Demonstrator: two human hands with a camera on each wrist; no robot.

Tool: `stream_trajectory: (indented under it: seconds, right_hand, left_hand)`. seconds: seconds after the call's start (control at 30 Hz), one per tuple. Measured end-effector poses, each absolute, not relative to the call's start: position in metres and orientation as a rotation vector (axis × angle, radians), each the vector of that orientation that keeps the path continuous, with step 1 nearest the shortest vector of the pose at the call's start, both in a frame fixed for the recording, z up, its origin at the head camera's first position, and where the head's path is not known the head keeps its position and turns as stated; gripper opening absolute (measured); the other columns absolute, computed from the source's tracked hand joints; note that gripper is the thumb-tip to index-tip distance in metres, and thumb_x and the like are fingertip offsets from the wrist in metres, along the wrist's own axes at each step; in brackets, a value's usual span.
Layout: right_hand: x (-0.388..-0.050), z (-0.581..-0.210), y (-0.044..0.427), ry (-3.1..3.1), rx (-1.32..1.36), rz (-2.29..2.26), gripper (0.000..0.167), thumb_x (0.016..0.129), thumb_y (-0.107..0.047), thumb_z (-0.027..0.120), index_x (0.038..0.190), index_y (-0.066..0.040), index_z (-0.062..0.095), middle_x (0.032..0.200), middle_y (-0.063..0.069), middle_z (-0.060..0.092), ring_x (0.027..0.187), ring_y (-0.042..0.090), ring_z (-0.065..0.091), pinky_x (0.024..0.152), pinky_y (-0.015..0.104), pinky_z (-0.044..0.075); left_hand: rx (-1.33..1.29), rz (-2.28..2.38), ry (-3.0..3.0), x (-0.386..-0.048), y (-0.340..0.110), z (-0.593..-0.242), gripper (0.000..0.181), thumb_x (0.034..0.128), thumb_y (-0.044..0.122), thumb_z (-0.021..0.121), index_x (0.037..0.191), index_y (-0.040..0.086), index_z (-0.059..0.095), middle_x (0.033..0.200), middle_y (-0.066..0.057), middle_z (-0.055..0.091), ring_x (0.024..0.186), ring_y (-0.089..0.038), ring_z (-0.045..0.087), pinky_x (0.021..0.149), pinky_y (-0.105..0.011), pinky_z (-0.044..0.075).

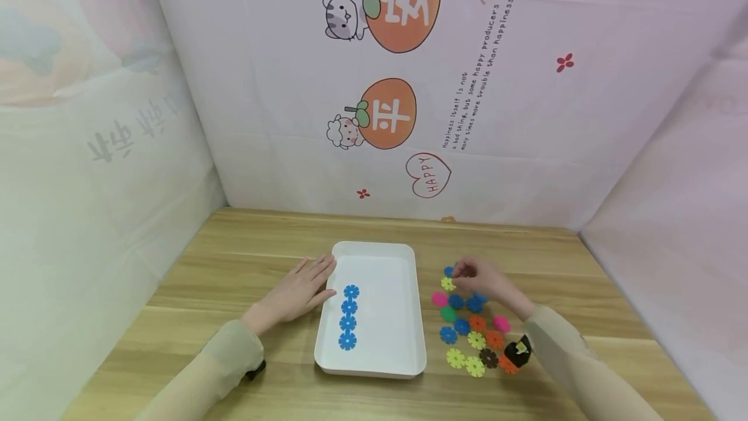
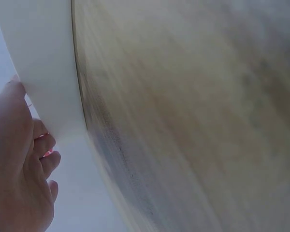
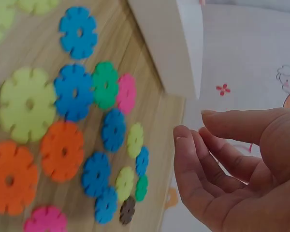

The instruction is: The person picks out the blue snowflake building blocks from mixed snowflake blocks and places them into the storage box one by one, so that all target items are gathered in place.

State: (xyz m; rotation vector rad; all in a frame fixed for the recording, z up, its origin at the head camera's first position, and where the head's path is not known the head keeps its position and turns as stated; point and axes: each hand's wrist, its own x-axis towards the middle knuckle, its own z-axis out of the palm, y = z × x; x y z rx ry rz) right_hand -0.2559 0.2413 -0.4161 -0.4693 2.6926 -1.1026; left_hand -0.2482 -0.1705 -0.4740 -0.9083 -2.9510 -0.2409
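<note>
My left hand (image 1: 297, 291) lies with straight fingers at the left rim of a white tray (image 1: 386, 317), and its fingertips touch the rim. Inside the tray, several blue snowflake discs (image 1: 348, 323) form an upright column near the left side. My right hand (image 1: 486, 282) hovers above the far end of a loose spread of notched discs. In the right wrist view its fingers are loosely bent, with a gap to the thumb and nothing held. Nearest below it in the head view are a yellow disc (image 1: 447, 284) and a blue disc (image 1: 448, 271), partly hidden by the fingers.
More discs lie right of the tray: pink (image 1: 439, 299), green (image 1: 448, 314), orange (image 1: 477, 323), brown (image 1: 488, 358) and other blue and yellow ones. A black wrist strap (image 1: 517, 351) shows at the right sleeve. White printed cloth (image 1: 292, 148) walls the wooden table (image 1: 274, 232).
</note>
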Motion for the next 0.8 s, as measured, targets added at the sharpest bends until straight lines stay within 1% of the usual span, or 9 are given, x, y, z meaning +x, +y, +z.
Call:
stream_trajectory:
  seconds: [0.03,0.13,0.23,0.47,0.67,0.8]
  right_hand:
    - [-0.255,-0.417,0.246,2.699,-0.459,-1.099,0.016,0.093,-0.008,0.065,0.101,0.005,0.063,0.094,0.016,0.067,0.08,0.016,0.06,0.068,0.034,0.057]
    - [-0.254,-0.419,0.258,2.745,-0.418,-1.056,0.017,0.092,-0.009,0.065,0.101,0.006,0.064,0.093,0.016,0.066,0.079,0.016,0.059,0.066,0.032,0.055]
    - [-0.253,-0.421,0.268,2.786,-0.369,-1.014,0.017,0.09,-0.008,0.066,0.099,0.006,0.063,0.092,0.016,0.066,0.079,0.016,0.058,0.064,0.029,0.052]
    - [-0.254,-0.431,0.289,2.762,-0.298,-1.011,0.02,0.09,-0.008,0.067,0.101,0.007,0.061,0.091,0.016,0.065,0.078,0.019,0.058,0.068,0.036,0.057]
    - [-0.256,-0.436,0.299,2.78,-0.339,-0.947,0.026,0.082,-0.003,0.073,0.1,0.01,0.061,0.09,0.017,0.065,0.079,0.018,0.058,0.067,0.025,0.053]
    - [-0.257,-0.438,0.3,2.767,-0.316,-0.905,0.029,0.08,-0.003,0.074,0.103,0.011,0.061,0.091,0.017,0.065,0.08,0.019,0.058,0.068,0.026,0.052]
  left_hand:
    - [-0.905,-0.235,-2.954,-0.248,-0.17,-0.473,0.069,0.1049,0.049,0.039,0.157,0.007,0.025,0.165,-0.011,0.025,0.153,-0.03,0.026,0.125,-0.055,0.02]
    - [-0.908,-0.236,-2.956,-0.248,-0.17,-0.472,0.068,0.1049,0.048,0.04,0.157,0.006,0.026,0.164,-0.012,0.026,0.152,-0.031,0.027,0.125,-0.056,0.02]
    - [-0.901,-0.218,-2.975,-0.248,-0.17,-0.471,0.069,0.105,0.049,0.039,0.157,0.007,0.024,0.165,-0.011,0.024,0.153,-0.03,0.025,0.125,-0.055,0.019]
    - [-0.906,-0.216,-2.969,-0.249,-0.17,-0.474,0.069,0.105,0.05,0.037,0.158,0.008,0.023,0.166,-0.01,0.023,0.153,-0.03,0.024,0.126,-0.054,0.018]
    - [-0.912,-0.224,-2.961,-0.25,-0.17,-0.475,0.07,0.1049,0.051,0.037,0.158,0.008,0.023,0.166,-0.01,0.022,0.153,-0.03,0.024,0.126,-0.054,0.018]
    - [-0.913,-0.214,-2.963,-0.25,-0.171,-0.475,0.07,0.1049,0.051,0.037,0.158,0.008,0.022,0.166,-0.01,0.022,0.154,-0.03,0.024,0.126,-0.054,0.018]
